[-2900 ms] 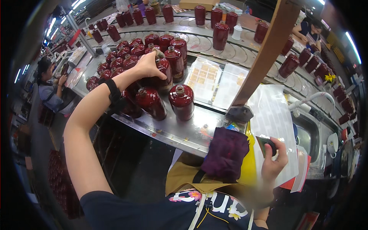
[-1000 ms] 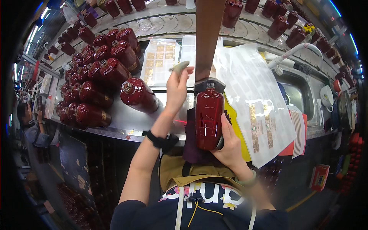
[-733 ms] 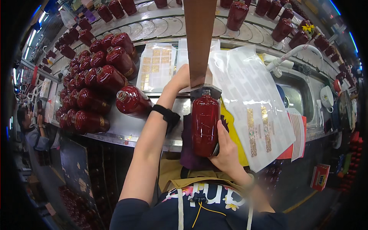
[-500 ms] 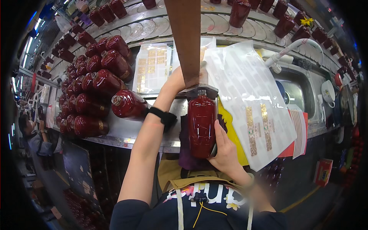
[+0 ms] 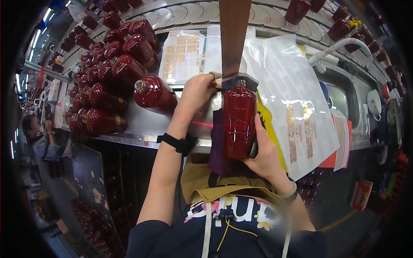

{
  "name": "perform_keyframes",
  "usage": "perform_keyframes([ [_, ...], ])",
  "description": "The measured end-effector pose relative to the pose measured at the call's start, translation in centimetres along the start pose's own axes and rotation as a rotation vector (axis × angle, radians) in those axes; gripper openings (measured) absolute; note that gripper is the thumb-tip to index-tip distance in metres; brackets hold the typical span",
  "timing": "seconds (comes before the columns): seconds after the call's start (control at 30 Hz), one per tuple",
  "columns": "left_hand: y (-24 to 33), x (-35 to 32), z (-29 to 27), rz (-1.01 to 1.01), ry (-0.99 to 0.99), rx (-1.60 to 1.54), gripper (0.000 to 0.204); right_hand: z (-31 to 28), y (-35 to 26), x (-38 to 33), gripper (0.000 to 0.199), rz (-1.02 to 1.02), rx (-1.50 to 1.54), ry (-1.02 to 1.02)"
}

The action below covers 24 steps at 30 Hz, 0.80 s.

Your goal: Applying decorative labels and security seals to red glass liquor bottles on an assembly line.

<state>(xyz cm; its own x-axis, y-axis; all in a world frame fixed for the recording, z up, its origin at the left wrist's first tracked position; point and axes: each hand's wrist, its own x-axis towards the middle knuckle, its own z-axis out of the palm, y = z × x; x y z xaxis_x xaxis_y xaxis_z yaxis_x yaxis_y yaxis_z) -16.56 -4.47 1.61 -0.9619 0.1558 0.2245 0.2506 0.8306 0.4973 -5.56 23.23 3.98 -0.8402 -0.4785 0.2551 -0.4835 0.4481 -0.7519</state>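
Note:
A dark red glass bottle (image 5: 239, 124) lies with its neck away from me, over dark purple cloth (image 5: 216, 155). My right hand (image 5: 267, 158) grips its lower right side, thumb and palm against the glass. The bottle's uncapped neck reaches a grey metal bracket (image 5: 248, 80) under an upright brown bar (image 5: 233, 38). Left of that bar, my left hand (image 5: 198, 95) hovers over the metal worktop, its fingers drawn together in a pinch. What sits between them is too small to make out. Sheets of gold labels (image 5: 183, 53) lie just beyond it.
Many red bottles (image 5: 129, 66) are stacked at left; one stands apart (image 5: 155, 93) beside my left forearm. At right, a clear label sheet (image 5: 297, 116) covers a yellow piece (image 5: 267, 124). Beyond are a sink (image 5: 342, 92) with a white faucet (image 5: 340, 46) and a bottle conveyor (image 5: 198, 13).
My left hand has drawn back toward me from behind the brown bar, its fingers now in sight. My right hand still holds the bottle. The whole view has shifted slightly.

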Motion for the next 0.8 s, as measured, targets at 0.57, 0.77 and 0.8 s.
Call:
perform_keyframes([
  [0.57,11.3,-9.7,-1.8,0.187,0.327,-0.382,0.052,-4.4,-0.2,4.5,0.042,0.287,0.500,0.179],
  [0.77,11.6,-9.3,0.8,-0.224,0.374,-0.981,0.077,-2.5,-0.4,8.6,0.032,0.382,0.512,0.175],
  [0.8,11.8,-8.8,1.2,-0.352,0.357,-1.194,0.079,-2.0,0.2,8.9,0.033,0.406,0.475,0.162],
])
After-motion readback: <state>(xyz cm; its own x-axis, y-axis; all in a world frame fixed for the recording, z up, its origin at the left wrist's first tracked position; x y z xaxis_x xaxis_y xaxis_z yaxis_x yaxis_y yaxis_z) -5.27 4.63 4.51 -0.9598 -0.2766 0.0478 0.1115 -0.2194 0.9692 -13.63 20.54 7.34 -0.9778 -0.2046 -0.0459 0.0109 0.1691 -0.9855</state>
